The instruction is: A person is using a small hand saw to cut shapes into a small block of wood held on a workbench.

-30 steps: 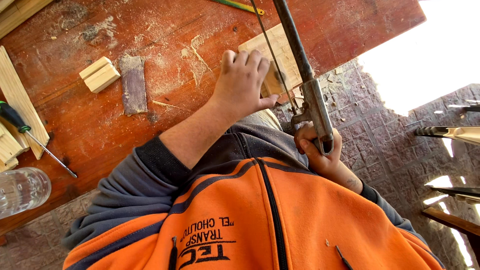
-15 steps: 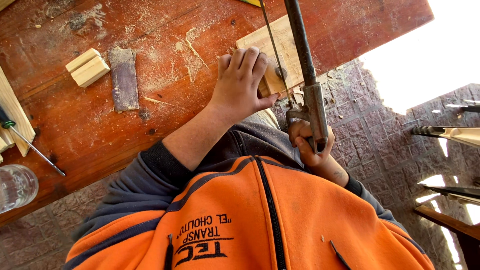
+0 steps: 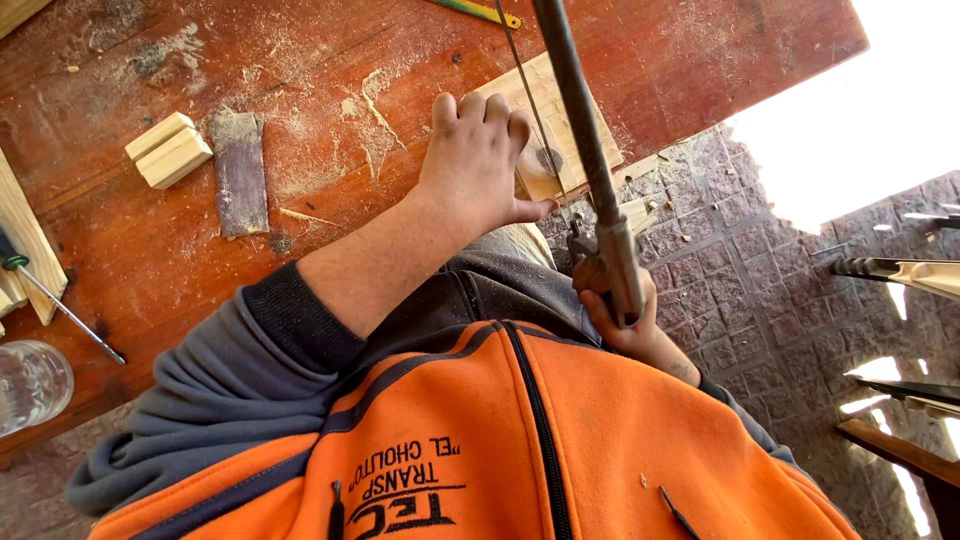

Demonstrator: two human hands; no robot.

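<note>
My left hand (image 3: 480, 165) lies flat, fingers together, on a pale wooden board (image 3: 560, 150) at the edge of the red-brown workbench (image 3: 330, 60), pressing it down. My right hand (image 3: 625, 320) is closed around the handle of a hacksaw (image 3: 585, 150). The saw's dark metal frame runs up across the board, and its thin blade (image 3: 525, 90) crosses the wood beside my left fingertips. Sawdust is scattered around the board.
Two small pale wood blocks (image 3: 168, 150) and a dark flat offcut (image 3: 240, 172) lie left on the bench. A screwdriver (image 3: 60, 305) and a clear plastic container (image 3: 30, 385) sit at the left edge. Small wood scraps (image 3: 640, 210) lie on the paved ground (image 3: 760, 290).
The saw handle and my right hand have drawn slightly back toward my body. My left hand stays on the board. The view has shifted a little.
</note>
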